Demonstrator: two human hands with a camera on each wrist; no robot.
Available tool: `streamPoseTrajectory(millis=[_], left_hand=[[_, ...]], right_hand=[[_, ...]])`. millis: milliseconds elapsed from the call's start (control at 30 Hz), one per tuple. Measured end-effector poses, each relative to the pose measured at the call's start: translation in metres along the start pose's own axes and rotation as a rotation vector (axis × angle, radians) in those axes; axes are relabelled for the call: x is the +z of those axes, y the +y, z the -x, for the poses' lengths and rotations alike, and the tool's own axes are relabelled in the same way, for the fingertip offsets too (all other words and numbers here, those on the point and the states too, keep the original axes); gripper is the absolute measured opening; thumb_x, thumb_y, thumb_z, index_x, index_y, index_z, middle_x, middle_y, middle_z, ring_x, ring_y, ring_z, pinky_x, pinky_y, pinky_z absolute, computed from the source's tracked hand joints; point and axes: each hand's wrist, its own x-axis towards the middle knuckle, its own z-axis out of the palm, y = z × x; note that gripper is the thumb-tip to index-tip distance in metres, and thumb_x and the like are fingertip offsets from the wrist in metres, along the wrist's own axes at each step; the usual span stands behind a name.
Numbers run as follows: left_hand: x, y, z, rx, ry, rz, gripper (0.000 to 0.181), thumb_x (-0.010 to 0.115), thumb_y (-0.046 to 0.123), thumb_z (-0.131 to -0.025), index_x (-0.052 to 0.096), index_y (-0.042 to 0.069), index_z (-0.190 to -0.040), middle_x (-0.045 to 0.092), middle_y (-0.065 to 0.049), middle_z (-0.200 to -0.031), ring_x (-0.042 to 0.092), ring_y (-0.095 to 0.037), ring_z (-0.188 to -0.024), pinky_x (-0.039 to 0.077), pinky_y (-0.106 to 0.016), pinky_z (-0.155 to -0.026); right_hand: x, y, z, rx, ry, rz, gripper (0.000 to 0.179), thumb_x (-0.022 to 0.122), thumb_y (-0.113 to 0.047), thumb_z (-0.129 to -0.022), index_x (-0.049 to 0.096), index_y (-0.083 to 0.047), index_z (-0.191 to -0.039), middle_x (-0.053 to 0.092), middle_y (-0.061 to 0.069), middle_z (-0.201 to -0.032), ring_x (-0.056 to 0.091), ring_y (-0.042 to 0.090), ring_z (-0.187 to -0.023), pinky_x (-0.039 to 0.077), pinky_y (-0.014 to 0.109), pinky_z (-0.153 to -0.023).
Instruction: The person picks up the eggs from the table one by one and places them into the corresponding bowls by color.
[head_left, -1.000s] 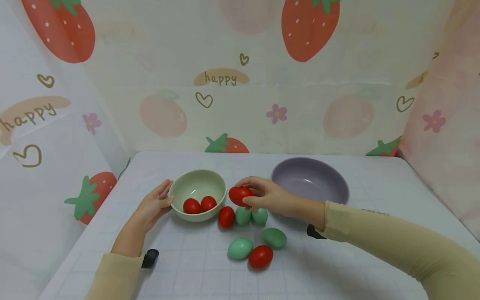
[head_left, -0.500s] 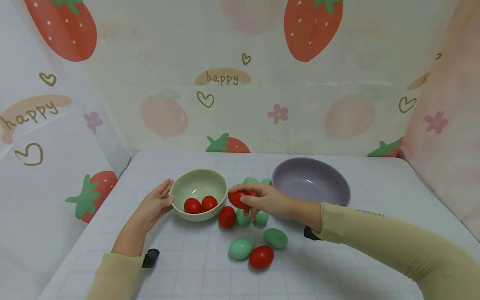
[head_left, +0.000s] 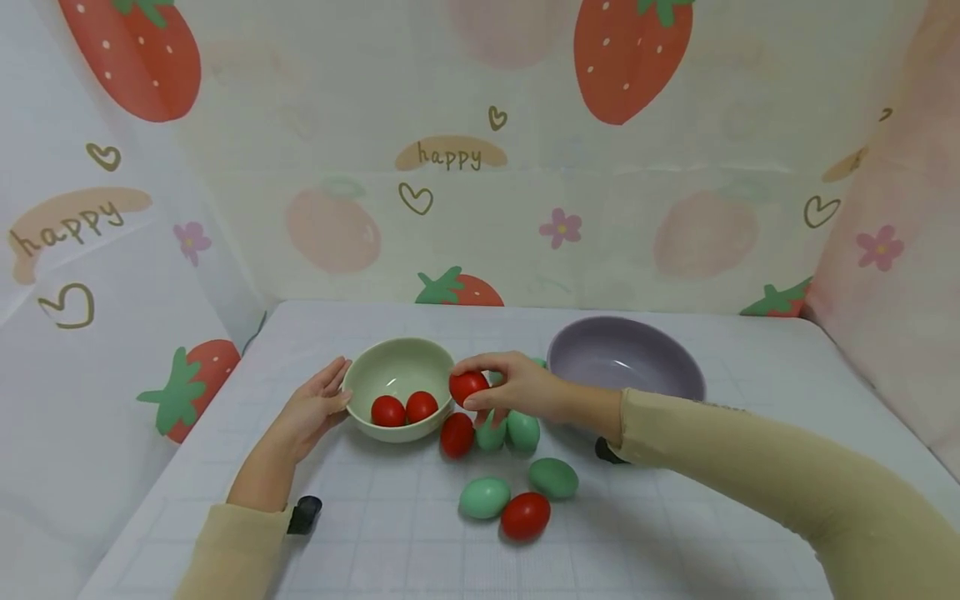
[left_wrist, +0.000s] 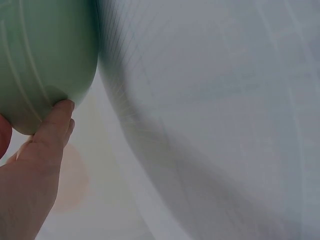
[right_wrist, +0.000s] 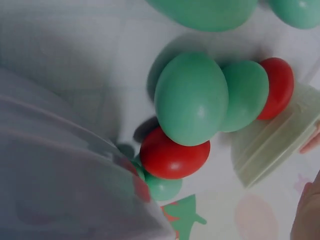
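Observation:
My right hand pinches a red egg between thumb and fingers, at the right rim of a light green bowl. Inside that bowl lie two red eggs. On its left side, my left hand rests with straight fingers and thumb against the outer wall; the left wrist view shows a fingertip touching the green wall. Under the right hand, a red egg sits beside green eggs. The right wrist view shows green eggs and red eggs close together.
A purple bowl stands at the back right, behind the right forearm. Nearer the front lie two green eggs and one red egg on the white cloth. A strawberry-printed curtain hangs behind the table.
My right hand has moved slightly left with the red egg, up to the green bowl's rim. The left hand stays at the bowl. The whole view has shifted a little.

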Motion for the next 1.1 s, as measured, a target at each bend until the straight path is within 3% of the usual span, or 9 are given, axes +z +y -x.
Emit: streamPoseTrajectory(millis=[167,367,633,867,1100], left_hand=[[-0.001,0.001,0.001,0.007,-0.007,-0.008,0.071,0.040,-0.003,-0.105,-0.003,0.007,-0.160,-0.003,-0.009,-0.168,0.001,-0.029,-0.154,0.019,-0.049,-0.121],[0.000,0.003,0.001,0.020,-0.015,-0.021,0.070,0.040,-0.002,-0.105,-0.003,0.006,-0.160,-0.003,-0.010,-0.167,0.002,-0.029,-0.154,0.019,-0.048,-0.121],[0.001,0.000,0.000,0.007,-0.006,-0.039,0.070,0.039,-0.001,-0.106,-0.003,0.007,-0.161,-0.002,-0.010,-0.168,0.004,-0.030,-0.154,0.020,-0.047,-0.122],[0.001,-0.001,-0.001,0.004,0.007,-0.040,0.070,0.040,0.000,-0.106,-0.001,0.009,-0.161,-0.001,-0.008,-0.168,0.005,-0.030,-0.154,0.022,-0.049,-0.121],[0.000,-0.001,0.000,0.001,0.020,-0.049,0.069,0.040,0.001,-0.106,0.001,0.009,-0.162,0.002,-0.007,-0.168,0.007,-0.028,-0.155,0.024,-0.047,-0.121]], right_hand=[[0.003,-0.004,-0.012,0.040,0.068,0.061,0.044,0.072,-0.011,-0.093,0.062,-0.010,-0.136,0.072,0.013,-0.093,0.068,0.038,-0.080,0.052,0.030,-0.062],[0.007,-0.008,-0.026,0.078,0.126,0.060,0.044,0.075,-0.014,-0.091,0.065,-0.014,-0.134,0.067,0.005,-0.086,0.059,0.029,-0.074,0.044,0.028,-0.059],[0.016,-0.005,-0.048,0.058,0.149,0.089,0.046,0.074,-0.016,-0.092,0.063,-0.013,-0.137,0.068,0.007,-0.113,0.062,0.017,-0.085,0.055,0.032,-0.076],[0.024,-0.006,-0.067,0.084,0.164,0.048,0.046,0.072,-0.016,-0.094,0.061,-0.011,-0.139,0.064,0.008,-0.120,0.060,0.018,-0.095,0.053,0.027,-0.075],[0.034,-0.004,-0.083,0.117,0.161,0.027,0.048,0.074,-0.013,-0.093,0.061,-0.013,-0.139,0.063,0.009,-0.124,0.059,0.019,-0.099,0.056,0.033,-0.084]])
